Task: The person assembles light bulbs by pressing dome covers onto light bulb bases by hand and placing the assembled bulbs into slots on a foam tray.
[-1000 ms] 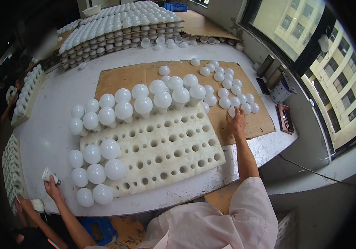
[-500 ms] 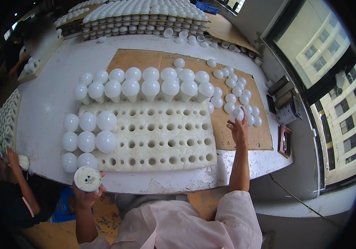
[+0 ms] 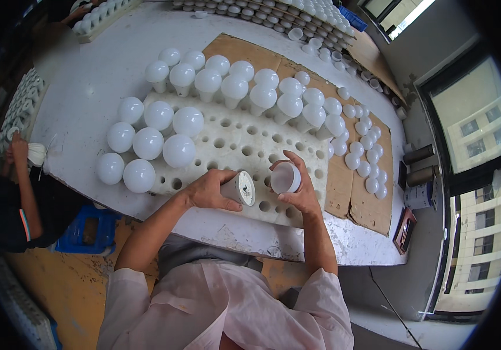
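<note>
Head view, held lamp base (image 3: 238, 189), white table (image 3: 81, 93), cardboard (image 3: 373, 216), window (image 3: 469, 111)

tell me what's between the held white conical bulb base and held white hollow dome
Head view: a bare gap separates base and dome, with the holed white foam block showing beneath.

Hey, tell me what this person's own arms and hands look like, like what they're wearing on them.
The left hand and right hand wear no gloves. The loose, pale pink sleeves are short, ending near the elbows, and match the shirt. The forearms are uncovered, with no watch visible.
</note>
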